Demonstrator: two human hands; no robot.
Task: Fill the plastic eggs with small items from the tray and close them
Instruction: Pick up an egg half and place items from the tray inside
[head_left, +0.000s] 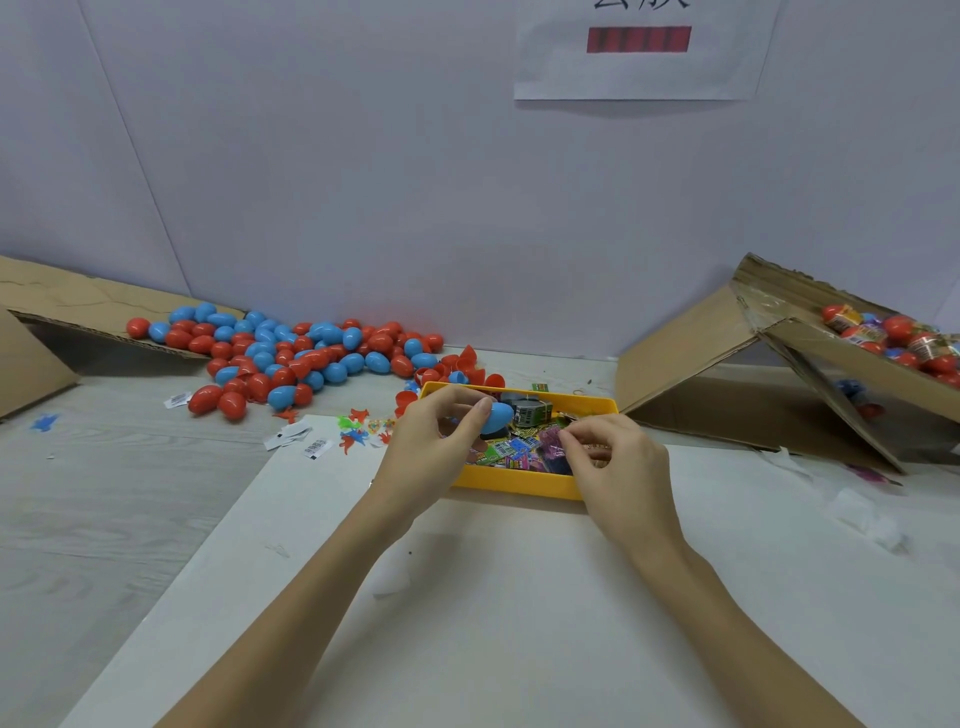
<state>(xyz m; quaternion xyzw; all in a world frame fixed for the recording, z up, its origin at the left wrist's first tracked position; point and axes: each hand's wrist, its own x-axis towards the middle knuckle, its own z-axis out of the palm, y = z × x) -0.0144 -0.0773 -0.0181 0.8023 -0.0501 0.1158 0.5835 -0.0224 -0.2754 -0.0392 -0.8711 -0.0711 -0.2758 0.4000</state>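
Filling of plastic eggs, seen over a yellow tray of small items.

A blue egg is gripped by the curled fingers of the left hand above the tray's 9 o'clock side. A small purple item is pinched by the right hand at the tray's 3 o'clock side. A pile of red and blue eggs lies at 10 o'clock from the tray; a cardboard box stands at 2 o'clock.

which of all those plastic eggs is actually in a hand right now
The blue egg over the yellow tray, pinched in the left hand. All the other red and blue eggs lie loose in the pile at the back left, untouched.
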